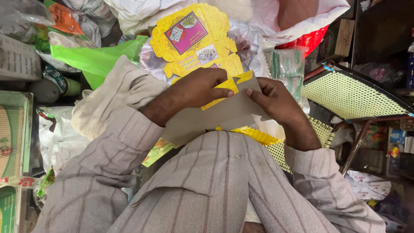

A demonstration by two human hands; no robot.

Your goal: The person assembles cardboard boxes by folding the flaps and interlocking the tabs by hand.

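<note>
Striped cloth fills the near part of the view: the person's shirt (207, 185) and both sleeves. Just past it, the two hands meet over a flat card (215, 115). The card is grey on the side facing up and yellow on the other side. It lies across the person's lap, tilted, with a yellow edge peeking out below it.

The left hand (196, 88) bends its fingers down over a yellow flap (224, 90) at the top of the card and pinches it against the thumb. The right hand (276, 101) holds the grey edge just beside it, thumb on top, fingers curled under. The two hands almost touch.

Behind the hands stands a yellow box sheet (194, 41) with a pink square on it. A green bag (97, 58) lies to the left of it. A mesh chair (349, 95) is on the right. White bags (181, 11) are piled farthest back.
</note>
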